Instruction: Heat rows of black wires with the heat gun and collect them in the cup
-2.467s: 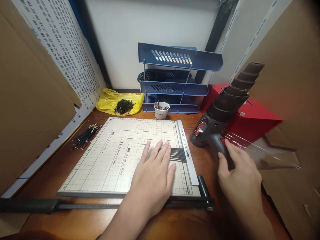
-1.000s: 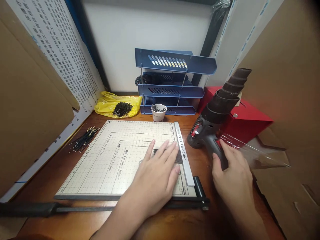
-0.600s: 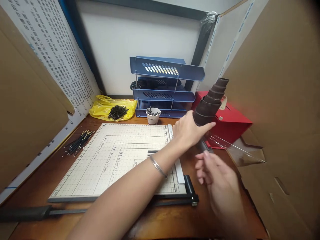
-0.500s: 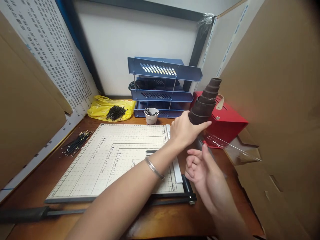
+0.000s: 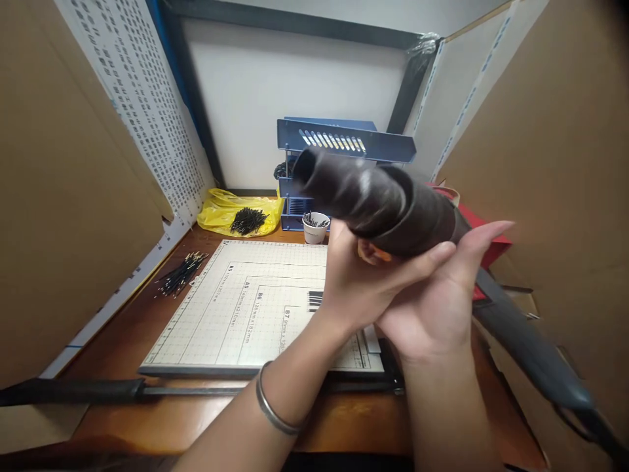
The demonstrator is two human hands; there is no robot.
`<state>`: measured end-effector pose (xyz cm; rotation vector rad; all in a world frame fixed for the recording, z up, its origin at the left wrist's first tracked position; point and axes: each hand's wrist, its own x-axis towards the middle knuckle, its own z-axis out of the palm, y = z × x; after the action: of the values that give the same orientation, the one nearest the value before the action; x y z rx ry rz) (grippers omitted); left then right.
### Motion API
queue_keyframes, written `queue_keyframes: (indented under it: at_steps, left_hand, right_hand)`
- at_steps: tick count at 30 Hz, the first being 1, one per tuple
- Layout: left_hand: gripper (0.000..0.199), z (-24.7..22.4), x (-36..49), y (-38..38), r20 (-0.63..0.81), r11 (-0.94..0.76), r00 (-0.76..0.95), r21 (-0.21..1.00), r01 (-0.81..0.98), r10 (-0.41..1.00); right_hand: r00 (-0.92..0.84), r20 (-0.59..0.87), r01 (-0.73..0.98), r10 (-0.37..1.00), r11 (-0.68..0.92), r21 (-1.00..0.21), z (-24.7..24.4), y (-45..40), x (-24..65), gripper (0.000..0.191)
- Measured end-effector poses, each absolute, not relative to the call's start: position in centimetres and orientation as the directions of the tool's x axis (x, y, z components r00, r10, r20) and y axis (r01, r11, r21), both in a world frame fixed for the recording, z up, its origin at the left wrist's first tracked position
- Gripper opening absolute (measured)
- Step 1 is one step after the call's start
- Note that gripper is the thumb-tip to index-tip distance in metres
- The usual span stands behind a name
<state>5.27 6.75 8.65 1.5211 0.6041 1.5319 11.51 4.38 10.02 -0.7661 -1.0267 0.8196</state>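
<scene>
A dark tool with a wide, ridged tube (image 5: pixel 383 203) lies across both hands, its open end toward the upper left. Its grey handle (image 5: pixel 531 347) and cord run down to the right. My left hand (image 5: pixel 363 282), with a metal bangle on the wrist, is wrapped round the tube from below. My right hand (image 5: pixel 437 301) supports the tool from beneath, thumb stretched out to the right. Below the hands is a paper cutter board (image 5: pixel 196 334) with short black strands (image 5: pixel 315 301) on it.
A yellow bag (image 5: pixel 213 213) with black pieces, a white cup (image 5: pixel 316 229) and blue trays (image 5: pixel 344 134) stand at the back. Black strands (image 5: pixel 181 275) lie left of the board. A red box (image 5: pixel 496 246) is behind the tool. The cutter arm (image 5: pixel 98 391) runs along the front.
The tool has swung from upright to lying toward the left, nearer the camera. My right hand has risen to it. The view has shifted slightly.
</scene>
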Motion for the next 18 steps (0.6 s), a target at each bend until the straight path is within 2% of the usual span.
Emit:
queue_keyframes:
  at_steps: [3,5,7,8,11,12,14,18]
  left_hand:
    - [0.040,8.3,4.4,5.7,0.466,-0.371,0.155,0.831,-0.413,0.871]
    - [0.043,7.7,3.5,4.7,0.441,-0.345,0.176,0.850,-0.398,0.880]
    - [0.050,6.4,2.4,3.5,0.414,-0.357,0.200,0.895,-0.268,0.888]
    - [0.047,5.6,1.7,2.8,0.394,-0.368,0.226,0.918,-0.151,0.891]
    - [0.015,2.7,-0.6,0.9,0.343,-0.406,0.314,0.900,0.161,0.885]
    - [0.008,1.9,-1.4,0.5,0.346,-0.414,0.294,0.885,0.212,0.891]
    - [0.015,0.8,-2.8,0.1,0.367,-0.447,0.280,0.834,0.323,0.887]
    - [0.024,0.8,-4.8,1.0,0.420,-0.523,0.315,0.631,0.573,0.851]
  right_hand:
    - [0.398,0.412,-0.113,0.820,0.489,-0.865,10.7,3.9,10.8,0.075]
    - [0.441,0.398,-0.031,0.804,0.457,-0.889,10.7,3.9,10.6,0.073]
    - [0.432,0.396,-0.055,0.810,0.462,-0.885,10.7,4.2,10.6,0.069]
    - [0.415,0.404,-0.089,0.815,0.479,-0.874,10.6,4.4,10.7,0.065]
    - [0.432,0.446,-0.116,0.784,0.539,-0.834,10.3,5.4,11.7,0.054]
    - [0.453,0.460,-0.081,0.764,0.550,-0.832,10.1,5.8,12.3,0.054]
    - [0.480,0.516,0.030,0.710,0.574,-0.818,9.6,6.5,13.7,0.059]
    - [0.475,0.681,0.315,0.558,0.614,-0.724,8.6,7.7,17.2,0.067]
